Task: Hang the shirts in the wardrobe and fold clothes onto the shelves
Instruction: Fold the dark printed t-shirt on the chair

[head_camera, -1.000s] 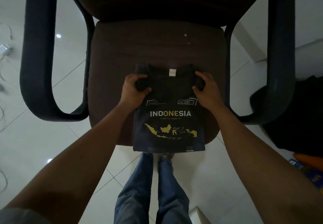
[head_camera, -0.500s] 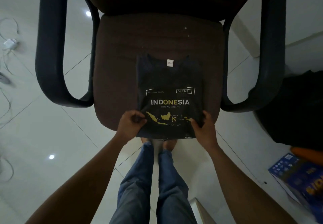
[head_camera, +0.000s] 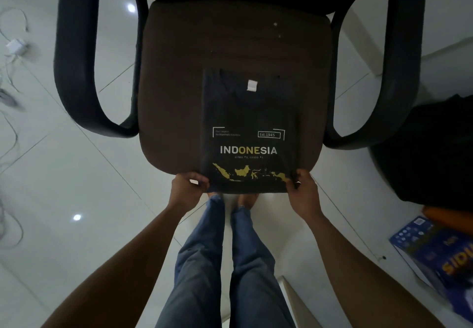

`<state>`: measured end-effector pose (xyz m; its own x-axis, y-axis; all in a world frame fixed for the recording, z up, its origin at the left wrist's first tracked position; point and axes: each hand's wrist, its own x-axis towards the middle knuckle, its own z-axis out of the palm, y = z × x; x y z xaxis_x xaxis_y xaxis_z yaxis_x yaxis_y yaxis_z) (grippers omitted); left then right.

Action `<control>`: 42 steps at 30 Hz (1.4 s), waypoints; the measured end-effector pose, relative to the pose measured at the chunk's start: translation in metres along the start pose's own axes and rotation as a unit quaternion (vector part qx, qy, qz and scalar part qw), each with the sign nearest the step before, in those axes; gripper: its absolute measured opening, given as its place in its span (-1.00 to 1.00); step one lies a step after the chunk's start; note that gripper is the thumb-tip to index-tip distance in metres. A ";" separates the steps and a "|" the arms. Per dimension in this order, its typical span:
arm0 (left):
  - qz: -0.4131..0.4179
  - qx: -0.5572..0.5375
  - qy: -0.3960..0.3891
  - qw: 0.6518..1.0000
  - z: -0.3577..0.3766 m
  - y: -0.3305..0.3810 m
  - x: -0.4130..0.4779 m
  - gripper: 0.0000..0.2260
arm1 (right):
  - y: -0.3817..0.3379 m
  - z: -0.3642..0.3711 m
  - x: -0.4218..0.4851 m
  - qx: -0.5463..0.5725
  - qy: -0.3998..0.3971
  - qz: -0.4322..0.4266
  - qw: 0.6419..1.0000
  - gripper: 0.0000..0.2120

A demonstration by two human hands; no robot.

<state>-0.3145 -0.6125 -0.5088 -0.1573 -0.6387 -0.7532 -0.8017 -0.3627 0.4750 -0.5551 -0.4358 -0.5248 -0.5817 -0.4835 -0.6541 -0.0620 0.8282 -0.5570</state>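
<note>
Brown padded chair with black armrests (head_camera: pixel 179 76) fills the top of the view. Dark folded t-shirt with INDONESIA print (head_camera: pixel 249 133) lies flat on the chair seat, toward the near right. Left hand (head_camera: pixel 188 190) and right hand (head_camera: pixel 302 192) are apart, each pinching a near corner of the shirt at the chair's front edge.

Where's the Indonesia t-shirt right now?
Head view, centre: the t-shirt lies folded on the front of the brown chair seat, its near corners pinched by the left hand and right hand.
</note>
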 end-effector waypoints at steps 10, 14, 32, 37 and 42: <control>0.102 0.040 0.032 0.993 -0.007 0.033 0.018 -0.74 | -0.016 0.002 0.020 -0.035 0.038 -0.026 0.998 -0.49; 0.115 -0.007 0.015 0.993 -0.013 0.056 0.048 -0.64 | -0.045 0.002 0.046 -0.006 0.051 -0.092 0.994 -0.36; 0.102 -0.075 -0.104 0.986 -0.010 0.090 0.064 -0.61 | -0.077 -0.015 0.076 -0.041 -0.061 -0.083 0.994 -0.36; 0.106 -0.105 -0.087 0.985 -0.007 0.083 0.058 -0.62 | -0.081 -0.007 0.061 0.044 -0.092 -0.071 0.992 -0.47; 0.088 -0.132 -0.113 0.981 -0.027 0.086 0.029 -0.62 | -0.091 -0.041 0.039 0.088 -0.096 -0.058 0.990 -0.63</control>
<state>-0.3720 -0.6807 -0.4775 -0.4271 -0.5520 -0.7162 -0.5776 -0.4429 0.6858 -0.6057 -0.5188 -0.4786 -0.4124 -0.6315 -0.6567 0.0332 0.7099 -0.7035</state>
